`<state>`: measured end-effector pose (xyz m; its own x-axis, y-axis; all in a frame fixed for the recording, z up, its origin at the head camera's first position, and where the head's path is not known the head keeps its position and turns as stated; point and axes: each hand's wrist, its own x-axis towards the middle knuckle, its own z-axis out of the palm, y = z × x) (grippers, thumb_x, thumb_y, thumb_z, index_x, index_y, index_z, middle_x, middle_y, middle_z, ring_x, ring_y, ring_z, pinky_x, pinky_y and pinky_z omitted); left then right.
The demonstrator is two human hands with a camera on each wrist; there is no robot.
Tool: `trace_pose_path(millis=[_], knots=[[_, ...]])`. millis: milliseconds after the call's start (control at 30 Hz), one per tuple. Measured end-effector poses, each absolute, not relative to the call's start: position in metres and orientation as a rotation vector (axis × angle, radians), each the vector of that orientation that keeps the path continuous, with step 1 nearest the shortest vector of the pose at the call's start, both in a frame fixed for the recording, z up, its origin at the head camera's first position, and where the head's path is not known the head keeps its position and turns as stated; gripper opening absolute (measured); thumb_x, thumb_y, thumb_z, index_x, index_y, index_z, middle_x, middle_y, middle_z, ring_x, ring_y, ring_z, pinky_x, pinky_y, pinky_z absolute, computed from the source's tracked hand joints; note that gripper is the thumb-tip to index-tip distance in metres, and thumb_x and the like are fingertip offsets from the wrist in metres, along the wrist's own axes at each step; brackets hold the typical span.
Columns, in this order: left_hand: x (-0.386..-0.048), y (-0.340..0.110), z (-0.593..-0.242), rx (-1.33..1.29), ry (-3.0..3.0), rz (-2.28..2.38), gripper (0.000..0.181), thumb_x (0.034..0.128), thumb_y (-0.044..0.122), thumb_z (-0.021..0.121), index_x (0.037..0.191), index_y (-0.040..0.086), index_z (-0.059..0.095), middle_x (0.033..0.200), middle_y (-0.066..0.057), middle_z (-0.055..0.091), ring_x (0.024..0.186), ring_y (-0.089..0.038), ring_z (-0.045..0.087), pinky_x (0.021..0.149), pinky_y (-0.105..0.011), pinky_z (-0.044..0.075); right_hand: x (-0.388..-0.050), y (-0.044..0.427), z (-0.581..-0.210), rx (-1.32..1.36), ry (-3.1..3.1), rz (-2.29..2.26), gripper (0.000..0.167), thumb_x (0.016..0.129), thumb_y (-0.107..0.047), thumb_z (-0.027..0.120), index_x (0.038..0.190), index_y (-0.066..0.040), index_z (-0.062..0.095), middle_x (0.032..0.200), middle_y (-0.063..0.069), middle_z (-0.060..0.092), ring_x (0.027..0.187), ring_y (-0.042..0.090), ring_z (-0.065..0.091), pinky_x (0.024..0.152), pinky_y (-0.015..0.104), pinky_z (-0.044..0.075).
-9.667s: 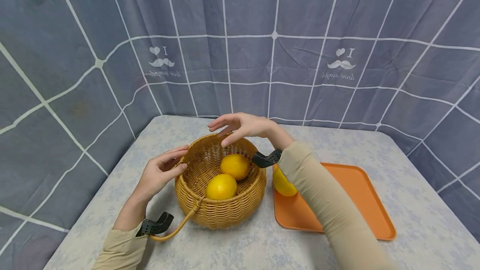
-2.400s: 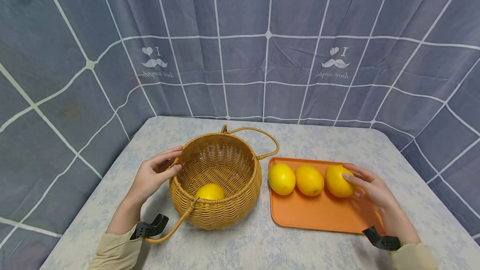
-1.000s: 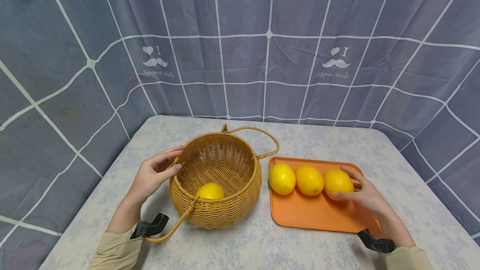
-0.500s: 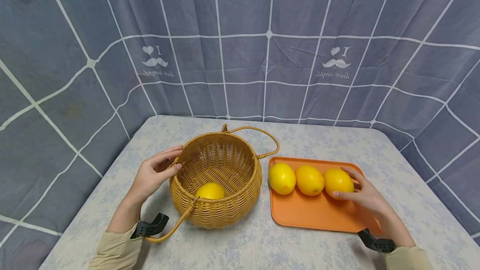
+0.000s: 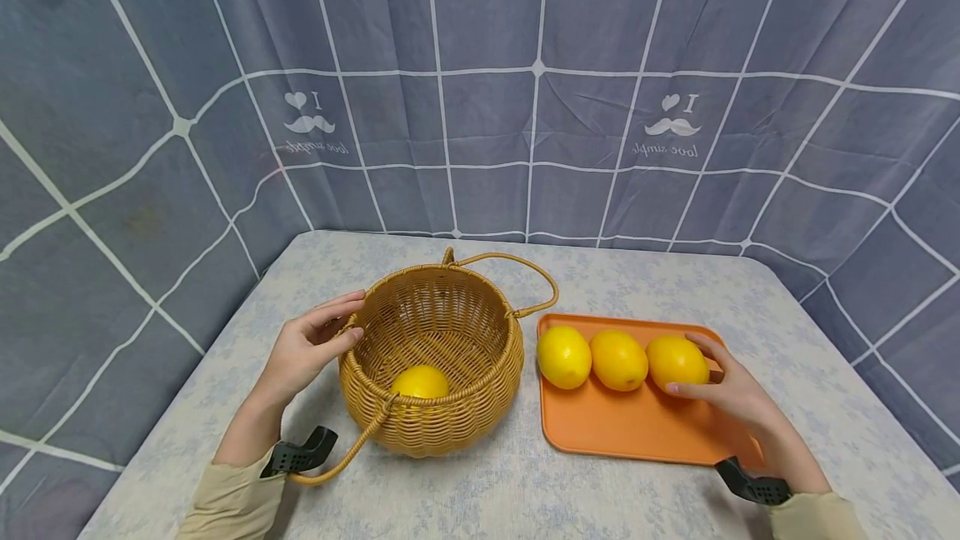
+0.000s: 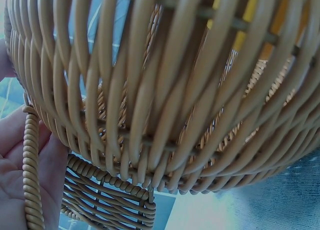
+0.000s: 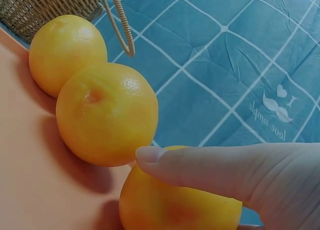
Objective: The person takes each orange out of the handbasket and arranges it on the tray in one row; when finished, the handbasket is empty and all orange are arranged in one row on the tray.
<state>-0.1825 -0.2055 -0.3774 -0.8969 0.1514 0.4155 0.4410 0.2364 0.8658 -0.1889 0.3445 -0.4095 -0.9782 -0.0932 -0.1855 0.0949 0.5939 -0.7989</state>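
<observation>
My left hand (image 5: 303, 357) grips the left rim of a round wicker basket (image 5: 435, 427), thumb on the inner side. Inside the basket lies one yellow lemon (image 5: 422, 382), partly hidden by the near rim. To the right, an orange tray (image 5: 622, 432) carries a row of three lemons along its far side. My right hand (image 5: 731, 390) holds the rightmost lemon (image 5: 673, 363), thumb in front and fingers behind. Beside it sit the middle lemon (image 5: 618, 360) and the left lemon (image 5: 564, 357). In the right wrist view my thumb (image 7: 195, 165) lies over the held lemon (image 7: 175, 205).
One basket handle (image 5: 543, 273) leans out toward the tray's far left corner. The other handle (image 5: 341, 469) hangs down near my left wrist. A grey checked curtain (image 5: 480, 107) stands behind the pale patterned table (image 5: 480, 498).
Since the oldest frame, the basket has gone from two visible lemons to one, and the tray now shows three. The right hand moved from basket to tray. Over the last second almost nothing moved.
</observation>
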Motion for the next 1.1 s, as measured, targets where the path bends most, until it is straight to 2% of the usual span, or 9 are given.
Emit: trace_pose_path(millis=[667,1100], knots=[[-0.1816,-0.2048,-0.3763,-0.582,-2.239,-1.715,0.036,0.0876,-0.001,0.063,0.122,-0.008,0.057,0.132,-0.008,0.054,0.117,-0.002,0.05,0.096,-0.013,0.041,-0.1855,0.3418,-0.4089,0.019,2.723,-1.282,0.093,0.079,-0.031,0.077,0.147,-0.004,0.02,0.141,0.033,0.021,0.115,0.051,0.039,0.09,0.06,0.041],[-0.182,-0.2051,-0.377,-0.587,-2.244,-1.704,0.037,0.0878,-0.001,0.063,0.123,-0.008,0.057,0.132,-0.01,0.054,0.118,-0.002,0.049,0.097,-0.013,0.041,-0.1838,0.3382,-0.4078,-0.03,2.695,-1.266,0.095,0.078,-0.029,0.078,0.145,-0.001,0.016,0.139,0.034,0.018,0.114,0.051,0.037,0.089,0.062,0.04]])
